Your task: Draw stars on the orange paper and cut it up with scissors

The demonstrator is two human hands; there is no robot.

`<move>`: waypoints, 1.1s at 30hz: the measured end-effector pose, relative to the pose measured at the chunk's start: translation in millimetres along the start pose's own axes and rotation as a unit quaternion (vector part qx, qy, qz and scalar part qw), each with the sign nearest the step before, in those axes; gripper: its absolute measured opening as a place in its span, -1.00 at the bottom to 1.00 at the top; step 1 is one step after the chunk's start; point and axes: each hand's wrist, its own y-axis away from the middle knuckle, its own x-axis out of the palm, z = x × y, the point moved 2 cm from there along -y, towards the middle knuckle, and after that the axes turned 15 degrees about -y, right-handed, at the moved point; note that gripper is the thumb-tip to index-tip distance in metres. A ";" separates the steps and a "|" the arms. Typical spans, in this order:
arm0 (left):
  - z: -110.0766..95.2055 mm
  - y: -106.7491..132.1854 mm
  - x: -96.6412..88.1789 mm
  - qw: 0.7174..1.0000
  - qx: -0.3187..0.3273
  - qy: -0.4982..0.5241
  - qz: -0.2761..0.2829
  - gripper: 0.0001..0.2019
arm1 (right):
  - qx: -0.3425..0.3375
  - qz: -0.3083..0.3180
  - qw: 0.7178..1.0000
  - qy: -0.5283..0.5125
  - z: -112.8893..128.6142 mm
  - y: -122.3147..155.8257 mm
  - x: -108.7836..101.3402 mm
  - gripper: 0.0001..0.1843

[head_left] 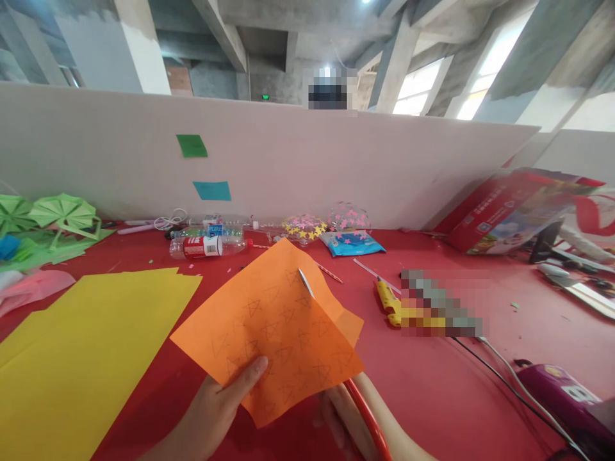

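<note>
An orange sheet of paper (276,333) with several star outlines drawn on it is held up over the table. My left hand (225,397) grips its lower left edge, thumb on top and fingers hidden beneath. In my right hand (343,416) is a pair of scissors (368,416) with red handles, partly covered by the paper. One blade tip shows above the sheet near its upper right side, where the paper is cut and a flap bends away to the right.
Yellow sheets (96,346) lie at left, near green folded paper (62,214). Behind are plastic bottles (206,246), a blue packet (353,243) and star-filled clear balls (305,227). At right are a yellow glue gun (388,301), cables (509,378), a purple case (562,397) and a red bag (509,211).
</note>
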 end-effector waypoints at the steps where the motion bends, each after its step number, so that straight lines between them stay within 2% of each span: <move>1: 0.9 -0.9 -0.8 1.000 -0.002 -0.002 -0.002 -0.63 | -0.005 0.001 1.000 -0.005 -1.9 -1.0 -0.5 -0.61; 6: 2.6 -8.7 -9.0 1.000 -0.015 0.010 -0.024 -0.61 | -0.039 -0.013 0.998 -0.049 -11.4 -5.9 -6.3 -0.55; 11: -4.8 -13.2 -16.8 0.999 -0.004 0.029 -0.042 -0.68 | -0.009 -0.027 0.999 -0.017 -10.0 -4.9 -9.0 -0.61; 14: -8.8 -15.1 -21.3 0.998 0.006 0.028 -0.053 -0.74 | 0.000 -0.030 0.999 -0.015 -4.8 -4.0 -11.7 -0.58; 19: -12.3 -19.4 -28.7 0.999 0.015 0.025 -0.046 -0.70 | 0.031 -0.028 0.999 0.001 -0.1 -6.4 -20.4 -0.41; 23: -10.8 -20.8 -30.2 0.998 0.007 0.052 -0.029 -0.70 | 0.020 -0.012 1.000 0.018 3.4 -7.1 -24.2 -0.33; 28: -6.0 -22.4 -29.6 0.998 -0.014 0.062 -0.012 -0.64 | 0.006 0.002 1.000 0.019 4.9 -6.4 -28.3 -0.35; 33: -10.5 -21.9 -29.3 0.997 0.002 0.070 -0.024 -0.62 | 0.009 -0.013 1.000 0.006 2.0 -7.9 -31.8 -0.41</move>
